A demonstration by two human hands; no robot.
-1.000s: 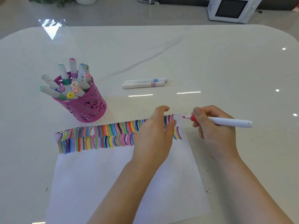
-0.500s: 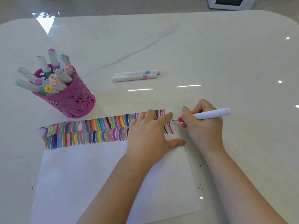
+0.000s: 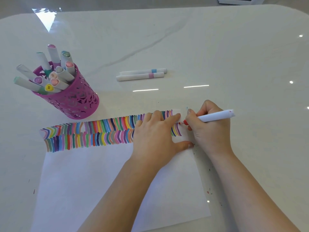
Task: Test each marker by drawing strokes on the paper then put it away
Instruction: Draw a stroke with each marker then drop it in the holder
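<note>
Two forearms come in from the bottom edge over a white paper (image 3: 100, 181) lying flat on the counter (image 3: 234, 64). Small ink specks (image 3: 209, 192) sit on the counter just off the paper's right edge.

On the sheet, left grip (image 3: 155, 136): flat, palm down, fingers straight, near the top right corner, thumb spread toward the right edge. It covers part of the stroke rows.

Just beside it, right grip (image 3: 209, 131): fingers curled round a white marker (image 3: 217, 115), pinched close to the tip. The marker is uncapped, with its red tip (image 3: 181, 122) pointing left, at the last strokes beside the left index finger. Cannot tell if it actually touches the paper. The barrel tail sticks out to the right past the knuckles.

Coloured strokes (image 3: 93, 133): two rows along the paper's top edge, from the left corner to nearly the right one.

Further back on the left, pink perforated cup (image 3: 78, 101): upright, off the paper, near its top left corner. It holds capped stored markers (image 3: 55, 76), most leaning left.

Beyond the paper, mid-counter, loose markers (image 3: 142, 74): two, white, capped, lying side by side and touching, one with a blue band, one pink.

White appliance (image 3: 240, 0) is cut off by the top edge.
</note>
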